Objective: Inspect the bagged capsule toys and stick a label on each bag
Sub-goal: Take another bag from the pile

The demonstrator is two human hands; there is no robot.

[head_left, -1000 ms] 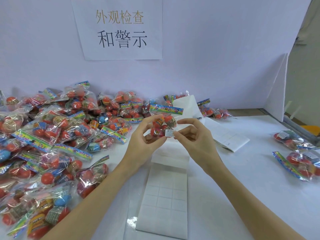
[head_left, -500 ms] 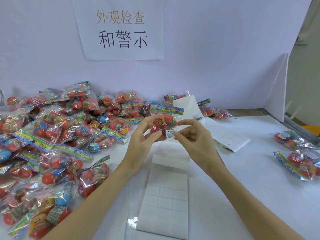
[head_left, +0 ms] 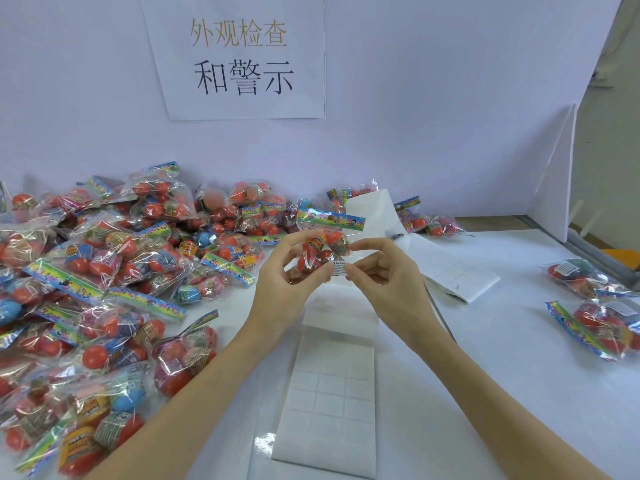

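Big white tabletop (head_left: 502,358) in front, and the whole left side is buried under a heap of bagged capsule toys (head_left: 104,289), a great glittering pile running back to the wall. Over on the right, a couple of finished bags (head_left: 595,299) lie well apart from the heap, each showing a small white sticker. Down the middle, the label sheet (head_left: 332,403) stretches toward the camera, its near squares looking already peeled.

Now the action: one bag (head_left: 323,249) is up off the tabletop, held mid-air between both hands. The left hand (head_left: 287,289) has it from the left side, thumb and curled fingers (head_left: 304,237) gripping the bag around its capsules. The right hand (head_left: 384,285) comes in from the other side, thumb and forefinger closed to a fine pinch at the small white label (head_left: 338,267), which sits against the lower front of the bag.

So this reads as the sticking step, label right at the film. Whether it has fully bonded, I cannot tell. The next move calls for a firm press across the label so it lies flat on that crinkly wrap, then the bag goes to the right-hand group.
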